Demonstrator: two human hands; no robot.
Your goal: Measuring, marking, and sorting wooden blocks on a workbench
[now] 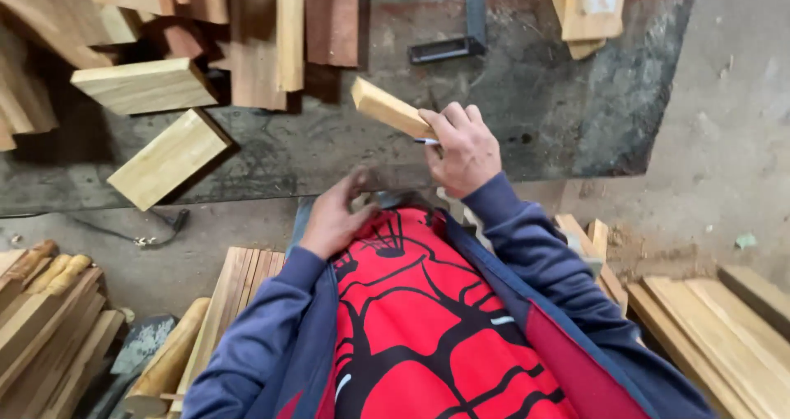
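My right hand (463,146) is raised over the dark workbench and grips the near end of a short pale wooden block (390,109), which points up and to the left. A thin pen or pencil with a blue tip shows under the fingers of that hand. My left hand (336,218) rests low against my lap near the waist of my red and black shirt, fingers curled; whether it holds anything is hidden.
Several wooden boards and offcuts (169,157) lie on the dark workbench (559,106), with a metal square (461,40) at the top. Stacks of wooden slats (716,328) stand right and left of me. A cable (148,234) lies on the concrete floor.
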